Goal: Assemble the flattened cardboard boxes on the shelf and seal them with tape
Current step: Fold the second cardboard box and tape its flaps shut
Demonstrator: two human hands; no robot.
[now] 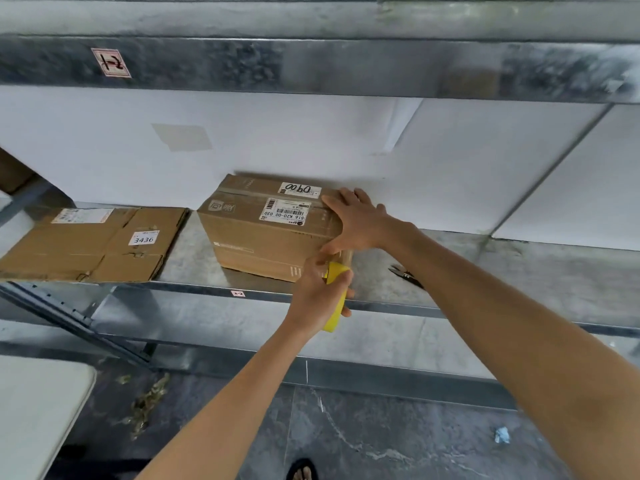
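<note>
An assembled cardboard box with white labels stands on the metal shelf, its top flaps closed. My right hand lies flat on the box's right top corner, fingers straight, pressing down. Just below that corner my left hand grips a yellow roll of tape, held at the box's right end. A strip of brownish tape runs from the roll up to the box's edge. A flattened cardboard box marked 3436 lies on the shelf to the left.
Small black snips lie on the shelf right of the box. An upper shelf beam hangs overhead. A white table corner is at lower left. Dark floor with debris lies below; a sandalled foot shows at the bottom.
</note>
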